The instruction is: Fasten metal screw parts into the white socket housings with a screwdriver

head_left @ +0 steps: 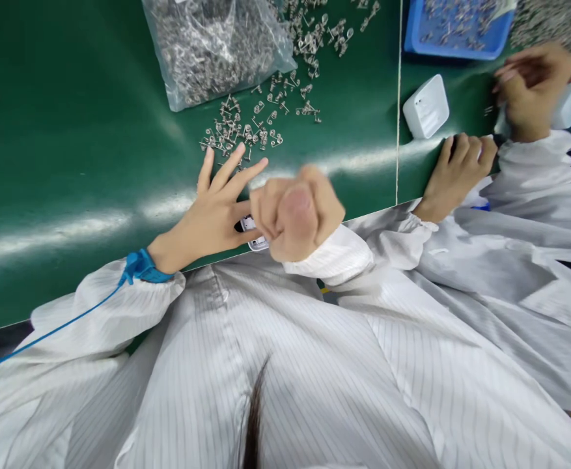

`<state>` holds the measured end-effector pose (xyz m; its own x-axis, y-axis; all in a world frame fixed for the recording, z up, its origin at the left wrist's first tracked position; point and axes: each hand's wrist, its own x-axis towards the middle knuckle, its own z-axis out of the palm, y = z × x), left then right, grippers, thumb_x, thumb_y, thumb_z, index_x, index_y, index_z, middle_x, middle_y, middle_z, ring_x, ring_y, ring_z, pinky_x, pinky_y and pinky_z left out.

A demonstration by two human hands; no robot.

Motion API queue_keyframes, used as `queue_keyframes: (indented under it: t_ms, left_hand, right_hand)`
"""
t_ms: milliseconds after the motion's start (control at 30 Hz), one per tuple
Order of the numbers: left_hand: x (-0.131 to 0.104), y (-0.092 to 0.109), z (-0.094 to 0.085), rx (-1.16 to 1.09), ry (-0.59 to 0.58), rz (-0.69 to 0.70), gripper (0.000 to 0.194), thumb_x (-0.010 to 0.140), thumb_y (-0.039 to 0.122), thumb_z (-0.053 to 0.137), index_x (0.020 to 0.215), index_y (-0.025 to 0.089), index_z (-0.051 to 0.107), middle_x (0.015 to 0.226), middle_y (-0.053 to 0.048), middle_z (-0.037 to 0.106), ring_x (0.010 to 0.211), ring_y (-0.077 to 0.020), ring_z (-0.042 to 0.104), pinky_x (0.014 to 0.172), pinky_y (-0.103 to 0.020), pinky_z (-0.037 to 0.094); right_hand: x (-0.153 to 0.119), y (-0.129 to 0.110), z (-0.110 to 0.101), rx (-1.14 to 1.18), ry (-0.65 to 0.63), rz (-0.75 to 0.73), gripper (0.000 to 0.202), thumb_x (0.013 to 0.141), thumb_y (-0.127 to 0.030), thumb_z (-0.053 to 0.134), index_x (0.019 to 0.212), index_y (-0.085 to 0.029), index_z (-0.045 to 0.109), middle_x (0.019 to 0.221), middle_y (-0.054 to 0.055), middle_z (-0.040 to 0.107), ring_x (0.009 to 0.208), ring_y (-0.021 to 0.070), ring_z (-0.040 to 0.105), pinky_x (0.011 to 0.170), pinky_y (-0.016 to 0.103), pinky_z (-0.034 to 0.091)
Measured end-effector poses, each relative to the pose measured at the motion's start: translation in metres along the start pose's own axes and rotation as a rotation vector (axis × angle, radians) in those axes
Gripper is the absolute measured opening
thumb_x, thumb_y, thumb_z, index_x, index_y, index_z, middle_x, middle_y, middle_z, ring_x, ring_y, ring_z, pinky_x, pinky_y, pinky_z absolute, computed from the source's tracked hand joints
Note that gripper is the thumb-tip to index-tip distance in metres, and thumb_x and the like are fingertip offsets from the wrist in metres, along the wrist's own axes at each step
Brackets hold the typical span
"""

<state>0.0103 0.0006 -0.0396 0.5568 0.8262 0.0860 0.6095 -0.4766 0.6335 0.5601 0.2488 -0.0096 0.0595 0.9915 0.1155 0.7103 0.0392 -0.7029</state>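
My left hand (211, 218) is over the green table with three fingers spread towards loose metal springs (236, 127). Its thumb and index finger are at a small white plastic case (257, 243) near the table edge, seemingly gripping it. Dark spots show inside the case, most of which is hidden by my hands. My right hand (297, 212) is closed like a fist just above the case and slightly blurred. Whatever its fingers pinch is out of sight. A blue wrist strap (146, 266) with a cord circles my left wrist.
A clear plastic bag (217, 52) full of springs lies ahead, with more springs spilled beside it. To the right are a blue tray (456, 49) of small metal parts and a white plastic case (426, 107). A co-worker's hands (461, 166) are at the far right.
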Motion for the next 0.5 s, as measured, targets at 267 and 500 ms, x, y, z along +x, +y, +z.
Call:
queue_keyframes:
  t_ms: [267, 500]
  left_hand:
    - [-0.002, 0.021, -0.003, 0.086, 0.132, 0.007, 0.061, 0.09, 0.063, 0.058, 0.141, 0.03, 0.054, 0.163, -0.004, 0.037, 0.157, -0.0379, 0.019, 0.126, -0.07, 0.001]
    - [0.006, 0.057, 0.031, 0.172, 0.128, 0.024, 0.083, 0.084, 0.068, 0.065, 0.15, 0.023, 0.046, 0.154, -0.021, 0.043, 0.141, -0.0418, 0.042, 0.119, -0.066, 0.023]
  right_hand:
    - [0.001, 0.002, -0.047, -0.054, -0.207, 0.001, 0.014, 0.072, -0.013, 0.077, 0.068, -0.025, 0.077, 0.064, -0.006, 0.062, 0.063, -0.0008, 0.058, 0.058, 0.024, 0.04]
    - [-0.138, -0.141, 0.091, -0.09, -0.094, -0.063, 0.065, 0.1, -0.06, 0.038, 0.063, -0.02, 0.073, 0.067, 0.003, 0.065, 0.071, 0.0074, 0.067, 0.053, 0.03, 0.029]
